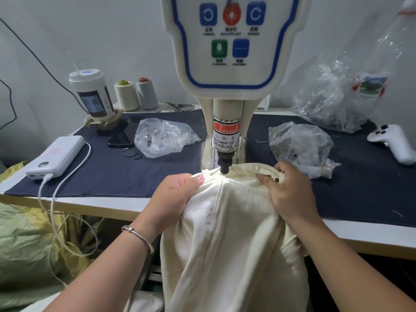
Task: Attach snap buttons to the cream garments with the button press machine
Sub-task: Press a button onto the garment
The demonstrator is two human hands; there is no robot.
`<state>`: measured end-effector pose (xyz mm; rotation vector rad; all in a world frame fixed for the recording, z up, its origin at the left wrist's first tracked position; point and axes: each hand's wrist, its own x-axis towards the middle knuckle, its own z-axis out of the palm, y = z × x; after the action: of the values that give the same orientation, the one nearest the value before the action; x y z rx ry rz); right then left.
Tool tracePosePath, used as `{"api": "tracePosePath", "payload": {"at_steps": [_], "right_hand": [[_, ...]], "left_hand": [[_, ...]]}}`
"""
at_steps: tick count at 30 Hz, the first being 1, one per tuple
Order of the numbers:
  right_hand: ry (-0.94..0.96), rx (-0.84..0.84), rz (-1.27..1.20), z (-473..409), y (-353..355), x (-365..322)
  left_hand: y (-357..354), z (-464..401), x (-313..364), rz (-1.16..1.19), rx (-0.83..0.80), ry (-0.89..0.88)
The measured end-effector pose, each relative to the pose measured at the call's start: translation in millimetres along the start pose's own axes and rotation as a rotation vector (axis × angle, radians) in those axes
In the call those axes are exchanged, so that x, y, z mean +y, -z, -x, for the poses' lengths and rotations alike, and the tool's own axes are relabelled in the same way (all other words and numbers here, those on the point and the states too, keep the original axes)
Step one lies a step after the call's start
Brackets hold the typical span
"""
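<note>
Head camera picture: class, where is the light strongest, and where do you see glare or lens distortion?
Head view: brightest on the cream garment just under the press tip; glare glints on the plastic bags; the wide lens bows the table edge.

— What stands behind the bench?
— A plain pale wall (112,30), with a dark cable (33,55) running slantwise across it.
— And the bench itself?
— A white table (108,204) covered by a dark navy cloth (135,172). 2 thread cones (136,94) stand at its back edge, near the wall.
— Below it?
— A crumpled yellow-green sack (24,248), in shadow.
</note>
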<state>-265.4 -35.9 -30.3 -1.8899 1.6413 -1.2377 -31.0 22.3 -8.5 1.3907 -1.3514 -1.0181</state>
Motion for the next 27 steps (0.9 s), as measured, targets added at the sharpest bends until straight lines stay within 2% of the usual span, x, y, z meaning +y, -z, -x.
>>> {"api": "tracePosePath", "payload": {"at_steps": [8, 27], "right_hand": [[-0.004, 0.012, -0.006, 0.7, 0.2, -1.3], [0.017, 0.052, 0.018, 1.6, -0.4, -2.6]], "left_hand": [[-2.6, -3.5, -3.6, -0.191, 0.089, -0.014], [0.2, -1.1, -6.7, -0.132, 0.058, -0.034]]}}
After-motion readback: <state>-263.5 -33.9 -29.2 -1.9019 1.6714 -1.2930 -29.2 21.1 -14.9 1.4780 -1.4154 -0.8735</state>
